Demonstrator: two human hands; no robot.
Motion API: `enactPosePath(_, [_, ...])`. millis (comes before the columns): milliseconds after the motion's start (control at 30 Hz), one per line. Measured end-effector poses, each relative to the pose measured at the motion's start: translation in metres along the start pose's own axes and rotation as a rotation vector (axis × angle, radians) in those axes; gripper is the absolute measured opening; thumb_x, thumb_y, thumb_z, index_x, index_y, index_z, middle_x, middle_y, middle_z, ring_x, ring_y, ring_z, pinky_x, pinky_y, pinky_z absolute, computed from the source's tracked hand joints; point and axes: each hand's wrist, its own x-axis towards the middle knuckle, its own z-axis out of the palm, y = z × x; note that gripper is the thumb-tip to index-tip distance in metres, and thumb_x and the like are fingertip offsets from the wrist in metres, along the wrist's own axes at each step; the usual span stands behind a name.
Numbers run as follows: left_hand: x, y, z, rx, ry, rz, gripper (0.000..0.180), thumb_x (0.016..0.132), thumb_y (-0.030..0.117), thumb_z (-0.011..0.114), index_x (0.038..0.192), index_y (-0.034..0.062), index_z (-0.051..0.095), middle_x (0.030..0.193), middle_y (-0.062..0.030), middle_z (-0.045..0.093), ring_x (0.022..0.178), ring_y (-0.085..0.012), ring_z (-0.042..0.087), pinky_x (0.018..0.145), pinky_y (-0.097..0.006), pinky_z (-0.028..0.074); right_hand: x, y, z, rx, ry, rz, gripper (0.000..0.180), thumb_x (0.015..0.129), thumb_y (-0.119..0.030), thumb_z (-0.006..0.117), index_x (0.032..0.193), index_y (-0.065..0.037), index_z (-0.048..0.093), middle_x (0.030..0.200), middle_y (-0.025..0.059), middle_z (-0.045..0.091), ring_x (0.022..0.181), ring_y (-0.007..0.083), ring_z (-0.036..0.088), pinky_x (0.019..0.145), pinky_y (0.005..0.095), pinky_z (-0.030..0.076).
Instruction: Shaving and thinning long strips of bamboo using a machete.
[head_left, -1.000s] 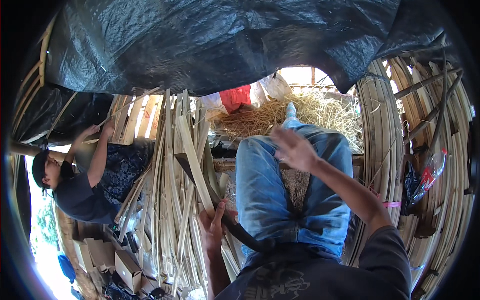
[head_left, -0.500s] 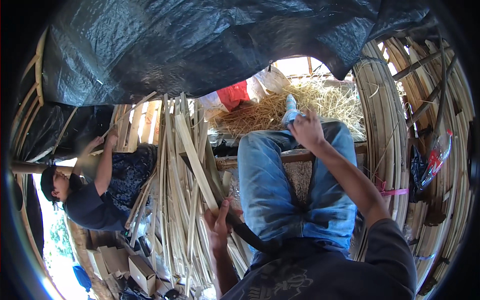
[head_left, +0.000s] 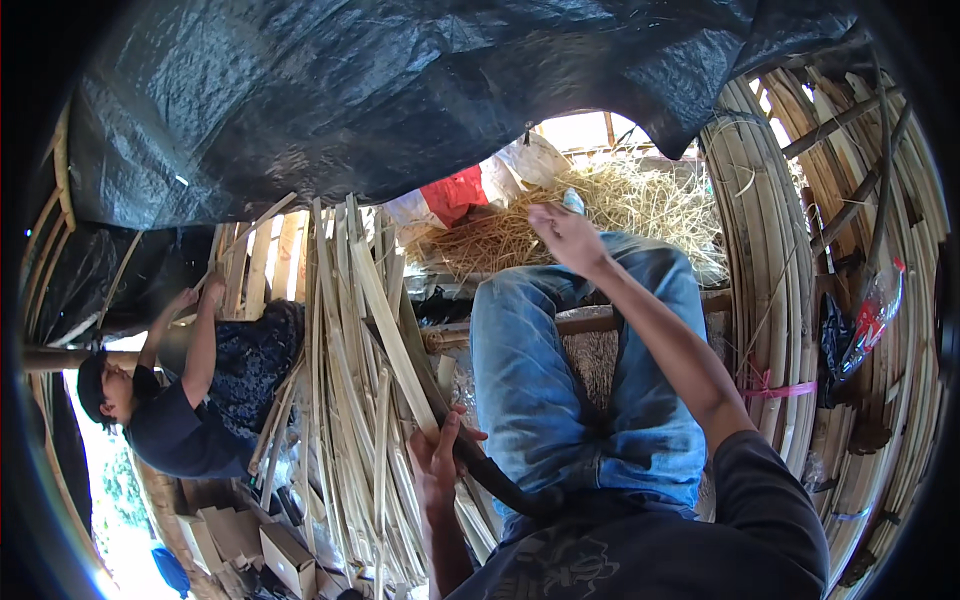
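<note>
We see the left hand (head_left: 440, 462) low by the thigh, fingers closed around a bamboo strip (head_left: 392, 335) slanting up into the pile (head_left: 345, 400), while the right hand (head_left: 566, 236), arm outstretched, hovers open-fingered past the knees near the straw (head_left: 640, 205).

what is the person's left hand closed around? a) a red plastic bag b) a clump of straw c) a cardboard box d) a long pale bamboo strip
d: the left hand grips a long pale bamboo strip that slants up from it across the standing bundle of strips, while the right hand is stretched out beyond the knees toward the straw.
</note>
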Motion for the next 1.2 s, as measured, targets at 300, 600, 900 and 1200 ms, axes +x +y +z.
enactPosePath(300, [0.014,0.002,0.010,-0.066,0.013,-0.057,0.038,0.099,0.034,0.064,0.110,-0.0016,0.071,0.069,-0.0134,0.072,0.048,-0.0117,0.061,0.041,-0.022,0.037,0.002,0.152,0.069,-0.589,-0.843,0.288,0.064,0.104,-0.060,0.030,0.147,-0.016,0.050,0.150,0.0163,0.049,0.145,0.0314,0.037,0.121,0.0576,0.019])
enactPosePath(600, [0.045,0.005,0.040,-0.035,-0.063,-0.138,0.038,0.100,0.035,0.063,0.111,-0.0006,0.070,0.072,-0.0124,0.073,0.047,-0.0094,0.057,0.045,-0.023,0.039,0.016,0.212,0.023,-0.436,-1.300,0.396,0.062,0.101,-0.058,0.044,0.140,-0.013,0.059,0.144,0.0154,0.057,0.132,0.0333,0.054,0.110,0.0456,0.041])
enactPosePath(900, [0.040,0.003,0.017,-0.004,0.046,-0.178,0.037,0.100,0.034,0.063,0.112,-0.0004,0.070,0.070,-0.0127,0.072,0.045,-0.0073,0.053,0.045,-0.022,0.038,-0.011,0.146,0.081,-1.042,-0.472,-0.068,0.049,0.102,-0.035,0.051,0.147,-0.016,0.047,0.155,0.0139,0.043,0.141,0.0247,0.042,0.119,0.0567,0.027])
enactPosePath(1200, [0.045,0.009,0.014,0.037,-0.023,-0.135,0.036,0.100,0.031,0.061,0.114,-0.0013,0.069,0.072,-0.0129,0.073,0.049,-0.0086,0.058,0.049,-0.022,0.043,0.022,0.088,0.075,-0.699,-1.247,0.277,0.039,0.089,-0.013,0.061,0.128,-0.005,0.064,0.128,0.0192,0.066,0.117,0.0292,0.063,0.099,0.0437,0.049])
